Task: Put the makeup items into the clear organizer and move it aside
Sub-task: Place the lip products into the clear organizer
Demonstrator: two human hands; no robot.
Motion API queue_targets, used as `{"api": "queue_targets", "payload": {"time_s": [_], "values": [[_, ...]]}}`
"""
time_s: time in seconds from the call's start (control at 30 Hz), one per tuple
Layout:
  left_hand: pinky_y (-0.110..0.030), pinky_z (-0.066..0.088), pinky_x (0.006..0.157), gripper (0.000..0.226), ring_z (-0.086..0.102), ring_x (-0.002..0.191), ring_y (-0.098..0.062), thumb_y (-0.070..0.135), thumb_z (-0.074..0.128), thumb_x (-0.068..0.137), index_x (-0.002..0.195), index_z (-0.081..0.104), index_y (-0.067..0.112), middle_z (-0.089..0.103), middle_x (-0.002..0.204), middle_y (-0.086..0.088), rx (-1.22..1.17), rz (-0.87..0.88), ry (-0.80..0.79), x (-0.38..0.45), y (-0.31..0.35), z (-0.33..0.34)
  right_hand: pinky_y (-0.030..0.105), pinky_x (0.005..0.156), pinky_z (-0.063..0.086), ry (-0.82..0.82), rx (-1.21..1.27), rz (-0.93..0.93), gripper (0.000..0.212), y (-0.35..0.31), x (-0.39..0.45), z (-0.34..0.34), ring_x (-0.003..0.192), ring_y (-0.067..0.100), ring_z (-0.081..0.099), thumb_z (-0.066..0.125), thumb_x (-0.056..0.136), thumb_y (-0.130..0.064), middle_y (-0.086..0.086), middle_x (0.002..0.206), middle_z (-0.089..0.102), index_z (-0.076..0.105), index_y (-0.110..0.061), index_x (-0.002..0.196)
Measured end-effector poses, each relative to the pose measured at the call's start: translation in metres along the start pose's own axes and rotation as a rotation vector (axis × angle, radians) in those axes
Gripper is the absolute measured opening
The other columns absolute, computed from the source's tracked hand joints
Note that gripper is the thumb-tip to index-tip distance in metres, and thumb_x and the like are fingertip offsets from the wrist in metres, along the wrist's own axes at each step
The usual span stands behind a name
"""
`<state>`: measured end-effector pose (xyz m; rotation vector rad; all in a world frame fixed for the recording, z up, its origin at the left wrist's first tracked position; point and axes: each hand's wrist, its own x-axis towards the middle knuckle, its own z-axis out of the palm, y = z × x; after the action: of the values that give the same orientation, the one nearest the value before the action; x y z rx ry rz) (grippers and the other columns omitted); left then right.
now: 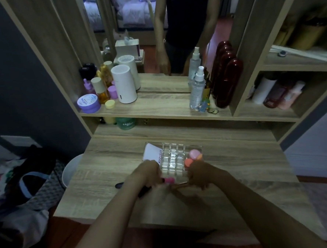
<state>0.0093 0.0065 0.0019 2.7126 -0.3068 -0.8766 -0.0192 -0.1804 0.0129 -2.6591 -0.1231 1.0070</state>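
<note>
The clear organizer (173, 155) stands in the middle of the wooden desk (111, 165). A white packet (151, 152) lies in its left section, and pink and orange sponges (194, 156) fill its right section. My left hand (149, 173) is at the organizer's near left corner, closed on a pink item (169, 180) with a dark handle (144, 192) sticking out below. My right hand (199, 176) is at the near right corner, fingers curled on a thin brownish stick (179, 185). A dark item (119, 185) lies on the desk left of my left wrist.
The shelf above the desk carries a white cylinder (124, 86), purple jars (88, 103), amber bottles, a clear spray bottle (197, 89) and dark red bottles (227, 81). A mirror stands behind it. A white stool (71, 171) and bags (25, 188) sit left of the desk.
</note>
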Motion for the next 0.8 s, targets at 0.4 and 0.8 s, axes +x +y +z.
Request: {"api": "queue_targets", "payload": {"time_s": [0.4, 0.8], "values": [[-0.009, 0.042, 0.049, 0.009, 0.054, 0.06, -0.003, 0.003, 0.071, 0.077, 0.085, 0.071, 0.007, 0.062, 0.074, 0.003, -0.364, 0.184, 0.536, 0.025, 0.017, -0.082, 0.034, 0.076, 0.051, 0.753, 0.204, -0.073, 0.012, -0.025, 0.015, -0.065, 0.093, 0.029, 0.063, 0.06, 0.084, -0.002, 0.015, 0.098, 0.069, 0.067, -0.007, 0.092], [-0.027, 0.055, 0.073, 0.014, 0.067, 0.081, -0.02, 0.0, 0.067, 0.079, 0.09, 0.073, 0.005, 0.074, 0.095, -0.013, -0.265, 0.144, 0.425, 0.065, 0.011, -0.07, 0.032, 0.079, 0.047, 0.683, 0.118, -0.013, 0.018, -0.03, 0.05, -0.063, 0.099, 0.03, 0.06, 0.054, 0.088, -0.004, 0.016, 0.106, 0.065, 0.067, -0.006, 0.1]]}}
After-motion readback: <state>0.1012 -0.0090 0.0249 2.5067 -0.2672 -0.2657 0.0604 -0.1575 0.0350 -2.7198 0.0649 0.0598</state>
